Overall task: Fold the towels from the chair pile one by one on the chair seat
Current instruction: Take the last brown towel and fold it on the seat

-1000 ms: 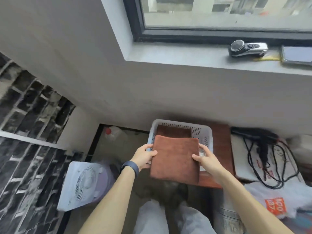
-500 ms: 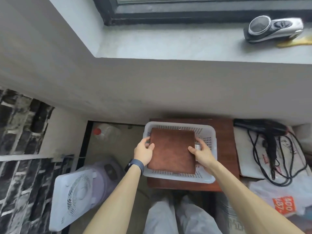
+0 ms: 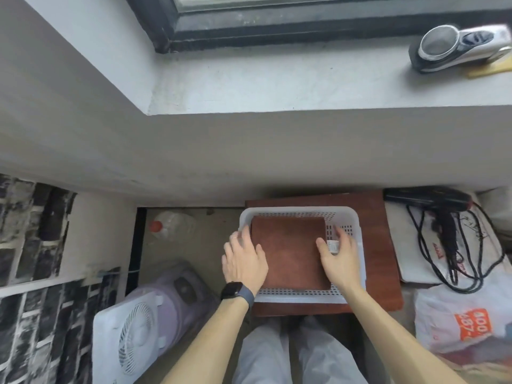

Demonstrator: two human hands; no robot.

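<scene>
A folded brown towel [image 3: 289, 250] lies flat inside a white perforated basket [image 3: 302, 296], which stands on a reddish-brown wooden seat [image 3: 379, 261]. My left hand [image 3: 243, 261] hovers over the towel's left edge and the basket's left rim, fingers straight and spread, holding nothing. Over the towel's right edge is my right hand [image 3: 339, 259], also with relaxed straight fingers; a small white tag [image 3: 332, 246] shows between its thumb and fingers. Neither hand grips the towel.
A white box fan [image 3: 130, 331] leans on the floor at the lower left, with a plastic bottle [image 3: 169, 224] behind it. At the right lie a black hair dryer with its cord [image 3: 443, 214] and a white plastic bag [image 3: 460, 320]. A shaver [image 3: 457, 47] rests on the window sill.
The towel went from held above the basket to lying flat in it. Both hands have let go of it and drawn back slightly toward me, fingers opened.
</scene>
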